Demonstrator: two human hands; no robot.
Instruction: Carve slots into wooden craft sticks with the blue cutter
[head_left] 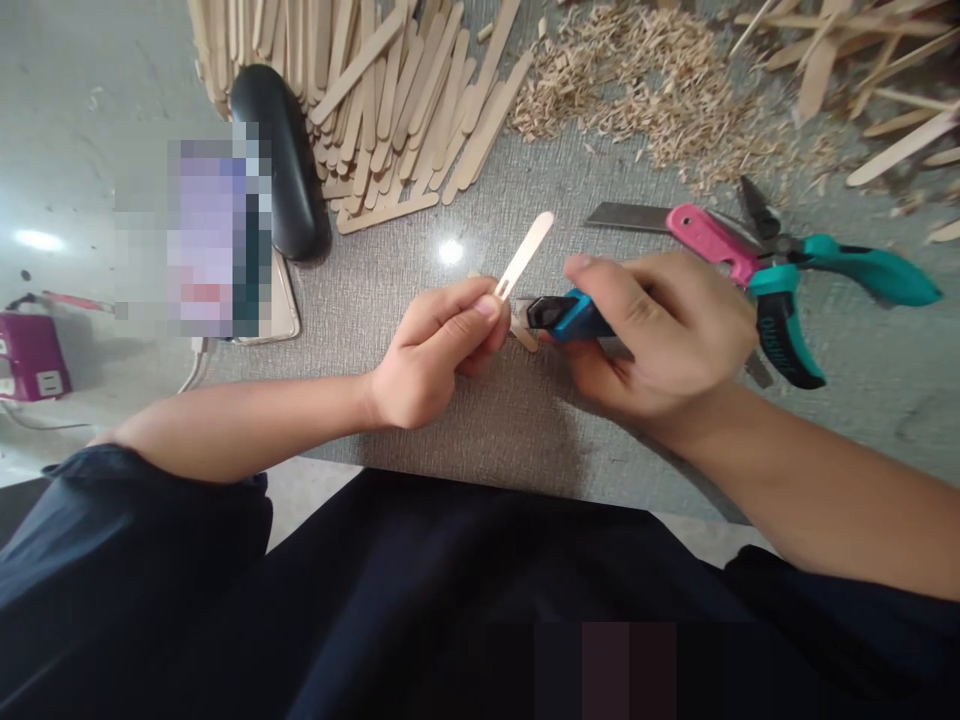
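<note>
My left hand (439, 350) pinches the lower end of a thin wooden stick (526, 252), which points up and to the right over the grey mat (420, 260). My right hand (660, 335) is wrapped round a blue and black utility knife (564, 315). The knife's black tip points left, close to the base of the stick by my left fingertips. A small wood offcut (523, 337) lies just under the knife tip.
A heap of wooden sticks (390, 90) lies at the back, with a black case (281, 160) at its left. Wood shavings (645, 80) spread at the back right. A pink-handled blade (675, 225) and teal pliers (810, 290) lie right of my right hand.
</note>
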